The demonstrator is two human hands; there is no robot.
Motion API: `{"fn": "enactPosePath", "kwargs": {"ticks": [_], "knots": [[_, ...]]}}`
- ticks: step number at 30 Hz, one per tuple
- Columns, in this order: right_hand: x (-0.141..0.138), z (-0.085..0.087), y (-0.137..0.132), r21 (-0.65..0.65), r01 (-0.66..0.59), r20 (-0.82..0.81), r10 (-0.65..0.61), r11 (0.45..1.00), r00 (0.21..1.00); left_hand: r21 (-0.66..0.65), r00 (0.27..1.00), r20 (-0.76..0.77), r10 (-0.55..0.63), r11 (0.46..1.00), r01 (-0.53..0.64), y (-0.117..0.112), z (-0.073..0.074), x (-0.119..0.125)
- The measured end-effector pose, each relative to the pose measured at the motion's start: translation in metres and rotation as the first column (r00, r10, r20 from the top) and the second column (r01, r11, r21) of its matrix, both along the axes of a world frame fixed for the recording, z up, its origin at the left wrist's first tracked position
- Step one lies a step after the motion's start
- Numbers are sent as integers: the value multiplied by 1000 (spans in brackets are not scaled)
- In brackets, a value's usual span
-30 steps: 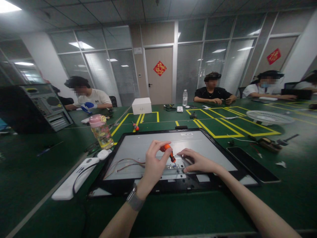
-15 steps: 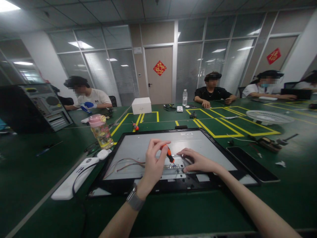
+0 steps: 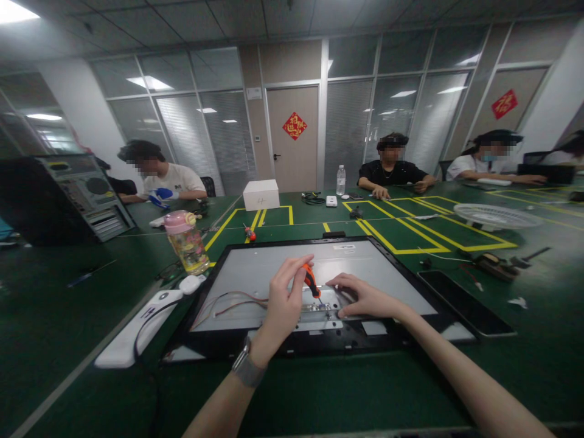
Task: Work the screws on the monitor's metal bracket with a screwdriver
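Observation:
A monitor (image 3: 392, 274) lies face down in front of me, its grey metal back inside a black frame. My left hand (image 3: 283, 301) is closed round an orange-handled screwdriver (image 3: 311, 280), whose tip points down at a small metal bracket (image 3: 322, 307) near the panel's lower edge. My right hand (image 3: 360, 296) rests on that bracket just to the right of the tip, with the fingers curled and pressing it down. Thin red and white wires (image 3: 232, 299) run across the panel to the left of my hands.
A pink-lidded drink bottle (image 3: 186, 241), a white plastic cover (image 3: 132, 331) and a PC case (image 3: 59, 198) stand to my left. A dark strip (image 3: 465, 302) lies to the right of the monitor. Other people sit at the far side of the green table (image 3: 319, 389).
My left hand's fingers have shifted round the screwdriver handle, which has turned and tilted slightly. My right hand has stayed on the bracket.

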State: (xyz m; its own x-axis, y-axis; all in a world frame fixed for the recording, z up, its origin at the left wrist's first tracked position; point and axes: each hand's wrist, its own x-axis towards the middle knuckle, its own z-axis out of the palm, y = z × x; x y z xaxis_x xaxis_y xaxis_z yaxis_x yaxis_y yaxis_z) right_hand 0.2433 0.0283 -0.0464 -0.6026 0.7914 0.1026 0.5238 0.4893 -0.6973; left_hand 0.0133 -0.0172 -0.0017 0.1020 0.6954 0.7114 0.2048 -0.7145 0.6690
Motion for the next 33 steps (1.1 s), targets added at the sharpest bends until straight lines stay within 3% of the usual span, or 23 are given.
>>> {"fn": "enactPosePath", "kwargs": {"ticks": [4,11,18,23,28,33], "knots": [[1,-2,1,14,-19,-2,19,1000,1000,-13,998,5,-69,998,69,-1,0,0],[0,3,-1,-2,-15,1,15,1000,1000,42,993,-14,118,992,-117,0,-1,0],[0,0,1,-1,-9,-2,9,1000,1000,18,999,-26,30,999,-30,-3,1,-2],[0,1,0,-3,-20,-6,20,1000,1000,25,997,-31,71,997,-70,-2,0,0],[0,3,-1,-14,-6,2,6,1000,1000,7,998,-54,31,999,-31,-3,0,0],[0,1,0,3,-18,2,18,1000,1000,-14,993,-31,111,994,-111,0,-2,1]]}}
